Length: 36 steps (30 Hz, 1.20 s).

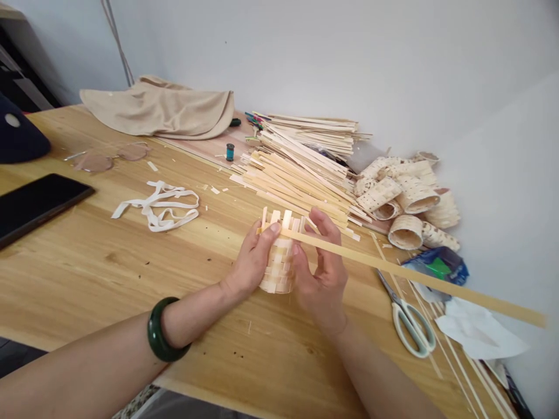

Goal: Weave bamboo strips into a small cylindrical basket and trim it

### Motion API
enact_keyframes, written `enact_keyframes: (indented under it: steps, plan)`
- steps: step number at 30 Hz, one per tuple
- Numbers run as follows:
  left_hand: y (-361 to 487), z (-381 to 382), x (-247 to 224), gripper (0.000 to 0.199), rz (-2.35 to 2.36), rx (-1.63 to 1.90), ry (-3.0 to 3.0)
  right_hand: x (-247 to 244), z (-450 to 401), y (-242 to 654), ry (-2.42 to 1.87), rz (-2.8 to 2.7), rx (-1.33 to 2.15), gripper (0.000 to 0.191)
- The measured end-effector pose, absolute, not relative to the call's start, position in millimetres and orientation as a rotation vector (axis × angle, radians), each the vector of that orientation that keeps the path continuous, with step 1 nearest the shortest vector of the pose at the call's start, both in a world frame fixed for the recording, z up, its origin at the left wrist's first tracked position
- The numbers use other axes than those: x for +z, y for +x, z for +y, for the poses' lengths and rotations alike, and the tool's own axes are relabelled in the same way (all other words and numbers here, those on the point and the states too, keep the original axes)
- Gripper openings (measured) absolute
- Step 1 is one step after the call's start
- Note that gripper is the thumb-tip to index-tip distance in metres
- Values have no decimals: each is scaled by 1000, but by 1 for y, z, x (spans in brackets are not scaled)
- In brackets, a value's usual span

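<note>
While left hand [253, 259] clasps small woven bamboo cylinder [277, 265] near bench centre, thumb pins long pale strip [393, 267] against upright stakes at top. Right hand [318, 267] curves around opposite side, fingers spread. Cylinder's contact with bench hidden or unclear. Strip's free end reaches over toward white-handled scissors [408, 320]; strip pile [297, 186] just behind. Risks: slack thumb pressure could let strip slip; loose stakes could splay, rows loosen; long free end could snag scissors or pile.
</note>
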<state>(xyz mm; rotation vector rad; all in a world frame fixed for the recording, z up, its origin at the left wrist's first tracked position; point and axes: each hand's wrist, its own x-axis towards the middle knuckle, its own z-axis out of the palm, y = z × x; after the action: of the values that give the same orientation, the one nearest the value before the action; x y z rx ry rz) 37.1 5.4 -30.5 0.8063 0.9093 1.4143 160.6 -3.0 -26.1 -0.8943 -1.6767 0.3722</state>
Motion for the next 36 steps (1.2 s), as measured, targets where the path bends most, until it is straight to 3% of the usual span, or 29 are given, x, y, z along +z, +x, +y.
enact_keyframes:
  steps: [7,14,25,30,36]
  plan:
    - [36,6,-37,32,1019,1545,844,-17,-12,157,-962,-1980,-246,44]
    - [35,5,-48,31,1119,1713,1023,-16,-32,144,-1135,-2079,-40,69]
    - [38,1,-40,29,1070,1583,1023,-19,-23,146,-1175,-2097,-359,72]
    - [38,1,-41,30,1027,1579,1035,-19,-21,146,-1102,-2031,-105,67]
    - [41,0,-38,32,920,1488,918,-8,-11,154,-1058,-1793,281,42]
